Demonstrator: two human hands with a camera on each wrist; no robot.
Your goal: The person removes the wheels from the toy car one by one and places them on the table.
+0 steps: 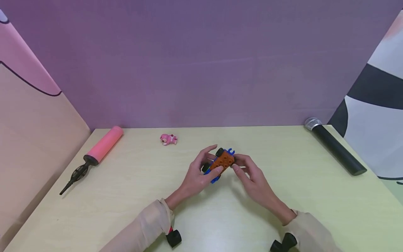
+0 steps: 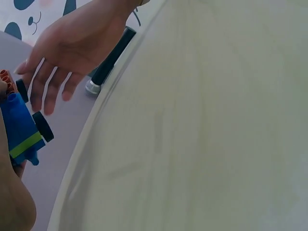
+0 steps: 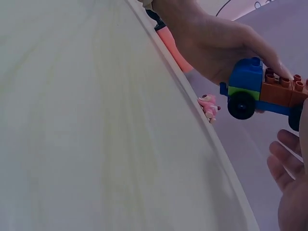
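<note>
A toy truck of building blocks (image 1: pixel 224 160) is held tilted above the table between both hands. It has studded orange bricks, a blue hook at one end and black wheels. Its blue cab (image 3: pixel 244 76) with a lime-green layer shows in the right wrist view. My left hand (image 1: pixel 196 177) grips the cab end, thumb across the orange bricks and fingers behind. At the hook end, the thumb and index finger of my right hand (image 1: pixel 256 183) pinch the truck near a black wheel; its other fingers are loosely spread in the left wrist view.
A pink balloon pump (image 1: pixel 105 145) with a black nozzle lies at the left. Toward the back edge is a small pink bear figure (image 1: pixel 168 139). A black microphone (image 1: pixel 338 148) lies at the right on the pale wooden table (image 1: pixel 126 210). A purple panel (image 1: pixel 201 70) stands behind.
</note>
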